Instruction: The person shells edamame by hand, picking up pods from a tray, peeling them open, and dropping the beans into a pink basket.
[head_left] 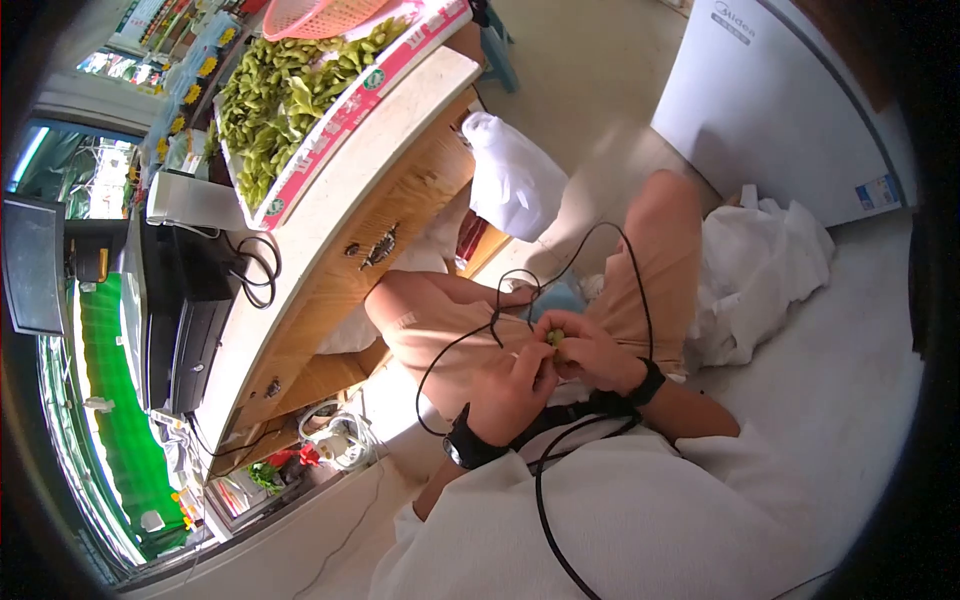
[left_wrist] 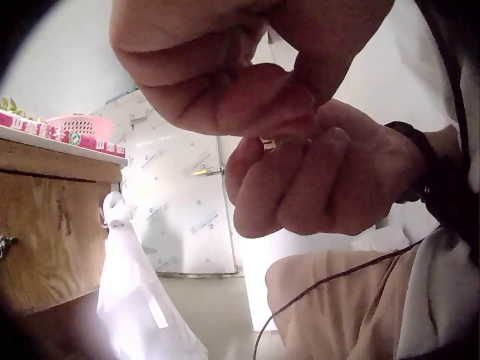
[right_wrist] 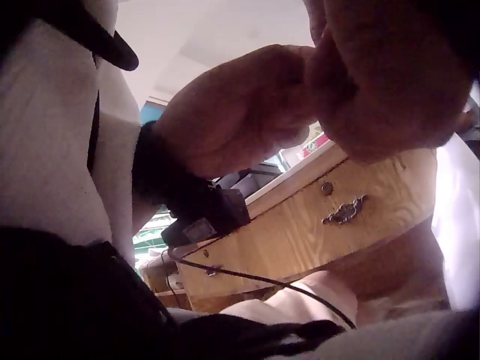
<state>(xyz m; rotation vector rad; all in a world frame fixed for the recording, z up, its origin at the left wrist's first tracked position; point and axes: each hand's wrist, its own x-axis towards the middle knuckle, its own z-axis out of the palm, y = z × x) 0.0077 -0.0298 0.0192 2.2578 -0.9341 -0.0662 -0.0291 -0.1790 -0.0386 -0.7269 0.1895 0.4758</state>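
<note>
Head view: right of the worktop (head_left: pixel 300 240), left hand (head_left: pixel 510 393) and right hand (head_left: pixel 594 350) appear to pinch a small green pod (head_left: pixel 556 338) together; uneven pressure could shoot it onto the floor (head_left: pixel 820 380), and the black cable (head_left: pixel 540 490) could snag. Left wrist view: curled fingertips (left_wrist: pixel 255 105) hide the pod, so slippage might pass unnoticed. Right wrist view: shadowed hands overlap before the worktop; I cannot tell their grip.
</note>
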